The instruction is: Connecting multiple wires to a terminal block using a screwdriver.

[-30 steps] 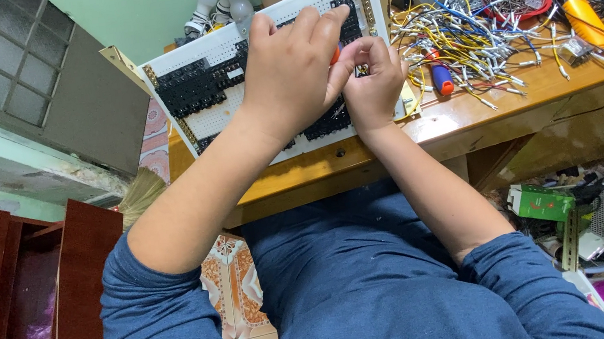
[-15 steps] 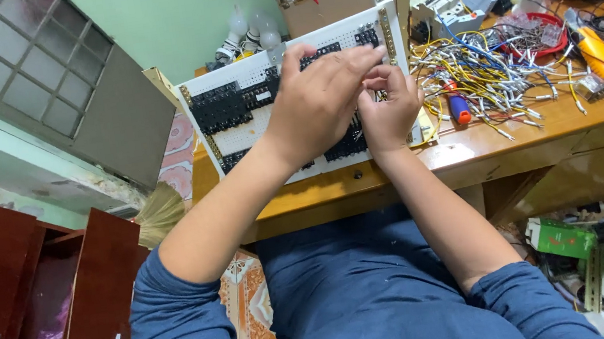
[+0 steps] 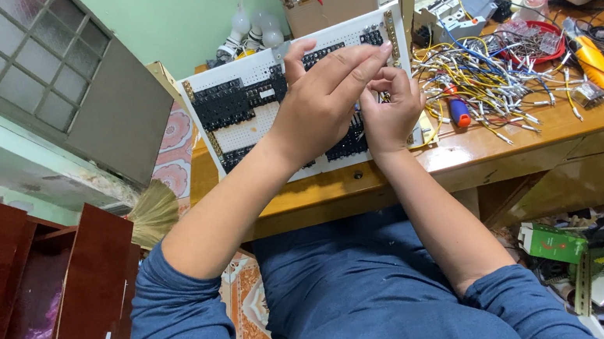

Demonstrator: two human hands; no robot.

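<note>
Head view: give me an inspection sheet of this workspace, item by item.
Surface: wooden table, crowded on its right side.
Job's things: white perforated board with rows of black blocks, propped on the table.
Clutter: red-and-blue screwdriver, orange tool, red dish, light bulbs.
Hands: left hand and right hand together over the board's right part; what they pinch cannot be told.
Cables: pile of yellow and white wires.
Surroundings: green wall, window, brown cabinet, broom.
</note>
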